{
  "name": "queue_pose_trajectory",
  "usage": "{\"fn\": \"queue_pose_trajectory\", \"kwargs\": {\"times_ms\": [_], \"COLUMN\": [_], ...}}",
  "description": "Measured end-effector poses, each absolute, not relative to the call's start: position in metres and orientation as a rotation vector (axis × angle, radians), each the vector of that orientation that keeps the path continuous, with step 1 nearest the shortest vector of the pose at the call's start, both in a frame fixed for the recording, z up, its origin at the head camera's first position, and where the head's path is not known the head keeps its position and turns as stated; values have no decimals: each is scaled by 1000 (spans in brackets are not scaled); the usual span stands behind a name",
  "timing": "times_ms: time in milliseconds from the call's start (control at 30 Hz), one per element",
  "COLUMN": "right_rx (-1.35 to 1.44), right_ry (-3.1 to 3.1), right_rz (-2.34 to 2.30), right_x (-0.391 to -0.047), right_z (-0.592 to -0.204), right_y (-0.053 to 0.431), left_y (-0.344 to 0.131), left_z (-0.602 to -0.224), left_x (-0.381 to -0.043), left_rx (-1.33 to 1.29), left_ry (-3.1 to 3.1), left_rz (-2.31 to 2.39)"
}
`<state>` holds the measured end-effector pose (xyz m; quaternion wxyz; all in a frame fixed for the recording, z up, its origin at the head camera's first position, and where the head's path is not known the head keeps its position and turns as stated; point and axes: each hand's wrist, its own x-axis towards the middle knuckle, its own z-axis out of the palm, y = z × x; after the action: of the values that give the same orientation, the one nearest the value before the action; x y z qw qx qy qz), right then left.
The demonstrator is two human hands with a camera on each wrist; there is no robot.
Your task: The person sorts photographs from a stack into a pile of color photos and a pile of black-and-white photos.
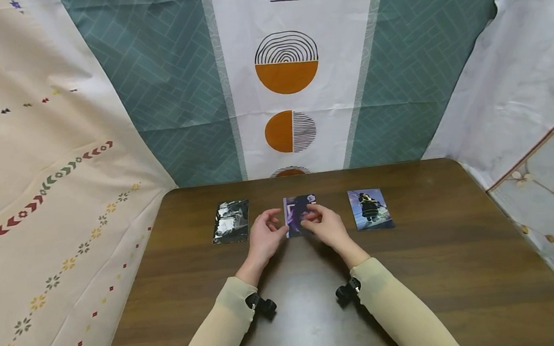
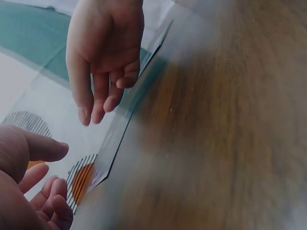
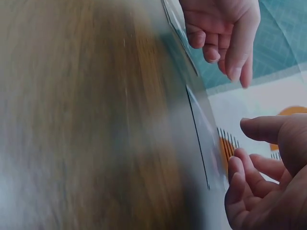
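Observation:
In the head view three picture cards lie in a row across the far part of the table. The middle card (image 1: 299,216) shows a dark purple picture with a pale strip down its left side. Over its left edge hovers my left hand (image 1: 264,236), fingers loosely bent and thumb apart. My right hand (image 1: 331,228) mirrors it at the right edge, partly covering the card. Both wrist views show the left hand (image 2: 33,177) and right hand (image 3: 268,177) with nothing between their fingers. A dark, glossy black-and-white card (image 1: 230,222) lies left of my left hand.
To the right lies a blue card (image 1: 370,209) with a dark-clothed figure. The brown wooden table (image 1: 441,268) ends at a patterned curtain (image 1: 179,93) behind the cards. Light cloths hang at the left (image 1: 58,188) and right (image 1: 509,89) sides.

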<state>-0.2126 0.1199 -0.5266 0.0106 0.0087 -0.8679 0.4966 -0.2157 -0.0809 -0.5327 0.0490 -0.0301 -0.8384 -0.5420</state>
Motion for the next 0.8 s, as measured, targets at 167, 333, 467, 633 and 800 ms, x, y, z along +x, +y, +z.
{"fn": "queue_pose_trajectory", "kwargs": {"times_ms": [167, 333, 467, 633, 800], "right_rx": [-46, -102, -129, -146, -161], "right_ry": [-2742, -2769, -2812, -2873, -2895], "right_rz": [1493, 1428, 1369, 1276, 1278], "right_x": [-215, -216, -218, -220, -221], "right_z": [-530, -534, -536, -536, -533], "right_y": [133, 141, 142, 141, 139], "left_y": [-72, -67, -66, -66, -65], "left_z": [-533, -538, -540, -539, -537], "left_x": [-221, -226, -229, -231, -232], "left_rx": [-90, -79, -41, -31, -37], "left_ry": [-2648, -2724, -2810, -2915, -2989], "left_rz": [-1589, -1501, -1375, -1268, -1188]}}
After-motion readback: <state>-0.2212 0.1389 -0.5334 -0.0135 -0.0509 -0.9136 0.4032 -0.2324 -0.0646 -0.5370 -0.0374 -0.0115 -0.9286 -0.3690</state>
